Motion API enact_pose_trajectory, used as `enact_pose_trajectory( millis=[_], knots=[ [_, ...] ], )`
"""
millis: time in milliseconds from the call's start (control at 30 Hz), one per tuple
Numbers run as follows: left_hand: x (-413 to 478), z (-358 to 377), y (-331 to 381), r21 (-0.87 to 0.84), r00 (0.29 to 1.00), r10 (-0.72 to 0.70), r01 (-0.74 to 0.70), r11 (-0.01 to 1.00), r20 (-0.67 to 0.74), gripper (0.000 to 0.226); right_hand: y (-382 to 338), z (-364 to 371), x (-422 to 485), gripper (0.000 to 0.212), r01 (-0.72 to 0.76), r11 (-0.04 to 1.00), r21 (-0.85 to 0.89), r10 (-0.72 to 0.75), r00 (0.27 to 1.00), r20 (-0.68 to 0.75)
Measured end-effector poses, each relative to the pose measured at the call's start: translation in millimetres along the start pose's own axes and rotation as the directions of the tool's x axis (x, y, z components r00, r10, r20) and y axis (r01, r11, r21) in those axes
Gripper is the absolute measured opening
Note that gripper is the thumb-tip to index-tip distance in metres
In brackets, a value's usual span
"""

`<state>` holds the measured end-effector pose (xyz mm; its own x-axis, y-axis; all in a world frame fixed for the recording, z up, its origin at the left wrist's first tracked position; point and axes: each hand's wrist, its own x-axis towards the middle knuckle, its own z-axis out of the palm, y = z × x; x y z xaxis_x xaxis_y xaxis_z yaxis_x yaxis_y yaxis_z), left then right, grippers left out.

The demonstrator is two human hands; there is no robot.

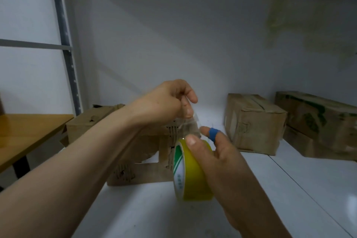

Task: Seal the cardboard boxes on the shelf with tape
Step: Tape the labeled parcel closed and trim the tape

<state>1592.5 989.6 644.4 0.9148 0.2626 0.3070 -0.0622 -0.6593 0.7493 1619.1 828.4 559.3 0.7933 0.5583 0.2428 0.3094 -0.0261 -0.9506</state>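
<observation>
My right hand (pixel 218 152) grips a yellow roll of tape (pixel 193 170) with a green and white core, held above the white shelf (pixel 289 189). My left hand (pixel 170 102) pinches the clear free end of the tape (pixel 188 123) and holds it up above the roll. A blue band wraps my right index finger. Behind my hands a torn cardboard box (pixel 139 152) stands on the shelf, partly hidden by my left arm. Two more cardboard boxes stand to the right: a plain one (pixel 253 123) and one with green print (pixel 318 123).
A white back wall closes the shelf and another shelf level runs overhead. A grey upright post (pixel 66 48) stands at the left. A wooden table (pixel 25 133) lies beyond it at the left edge.
</observation>
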Motion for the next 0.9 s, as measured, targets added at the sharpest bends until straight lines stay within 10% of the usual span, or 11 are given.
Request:
enact_pose_trajectory(
  millis=[167, 900],
  knots=[
    [15.6, -3.9, -1.9, 0.256, 0.998, 0.051, -0.038, 0.966, -0.045, 0.024, 4.9, 6.2, -13.0, 0.052, 0.057, 0.997, -0.045, -0.059, 0.998, -0.035],
    [87.4, -15.2, -24.9, 0.124, 1.0, -0.004, 0.001, 0.992, 0.022, 0.03, 26.7, 3.2, -8.6, 0.03, 0.086, 0.988, -0.131, -0.088, 0.996, -0.004]
  ],
)
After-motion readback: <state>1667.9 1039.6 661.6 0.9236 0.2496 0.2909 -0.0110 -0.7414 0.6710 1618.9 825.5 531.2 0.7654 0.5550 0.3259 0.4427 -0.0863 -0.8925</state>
